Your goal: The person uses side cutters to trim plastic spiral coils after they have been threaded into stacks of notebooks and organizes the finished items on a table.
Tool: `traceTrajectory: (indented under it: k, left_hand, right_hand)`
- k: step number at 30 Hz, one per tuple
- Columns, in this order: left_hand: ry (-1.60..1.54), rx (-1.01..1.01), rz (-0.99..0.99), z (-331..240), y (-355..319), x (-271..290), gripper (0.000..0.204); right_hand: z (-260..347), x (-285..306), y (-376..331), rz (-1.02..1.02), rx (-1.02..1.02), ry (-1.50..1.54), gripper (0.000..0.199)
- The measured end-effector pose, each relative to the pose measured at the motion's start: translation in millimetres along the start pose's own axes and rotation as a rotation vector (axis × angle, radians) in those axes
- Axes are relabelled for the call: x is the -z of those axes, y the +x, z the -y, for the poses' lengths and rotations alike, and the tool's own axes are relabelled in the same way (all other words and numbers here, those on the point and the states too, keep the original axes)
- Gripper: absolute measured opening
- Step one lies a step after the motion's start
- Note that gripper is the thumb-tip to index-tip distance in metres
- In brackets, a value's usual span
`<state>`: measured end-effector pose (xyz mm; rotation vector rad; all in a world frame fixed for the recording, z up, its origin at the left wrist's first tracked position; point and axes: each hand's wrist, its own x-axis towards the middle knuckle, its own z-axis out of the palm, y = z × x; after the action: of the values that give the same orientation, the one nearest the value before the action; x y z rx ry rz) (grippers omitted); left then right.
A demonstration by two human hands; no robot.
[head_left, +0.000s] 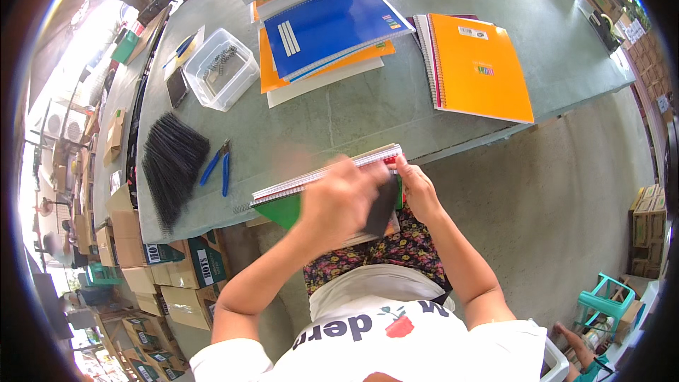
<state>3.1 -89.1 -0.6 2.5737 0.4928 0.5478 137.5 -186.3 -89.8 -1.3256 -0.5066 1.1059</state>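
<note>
A spiral notebook (279,210) with a green cover is held tilted at the near table edge, its white page edges and punched spine facing up. A loose end of dark wire coil (242,208) pokes out at its left end. My right hand (419,187) grips the notebook's right end, thumb on top near a red strip. My left hand (339,198) is over the spine, its fingers smeared by motion. A black patch (382,206) shows below it; I cannot tell whether it belongs to the cover.
On the table (339,117) lie a bundle of black coils (172,163), blue-handled cutters (216,168) and a clear plastic box (225,78) of loose coils. Beyond are a blue notebook (332,28) on a stack and orange notebooks (481,64). Cardboard boxes (191,269) stand below left.
</note>
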Motion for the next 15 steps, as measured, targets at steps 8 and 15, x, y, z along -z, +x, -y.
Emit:
traceTrajectory:
  k: [8,15]
  left_hand:
    - [-0.137,0.726,-0.225,139,20,48,0.036]
    - [0.019,-0.194,-0.081,20,23,8,0.034]
  right_hand:
    - [3,-1,2,0.2,0.288,-0.039,0.022]
    - [8,-1,1,0.237,0.156,-0.07,0.021]
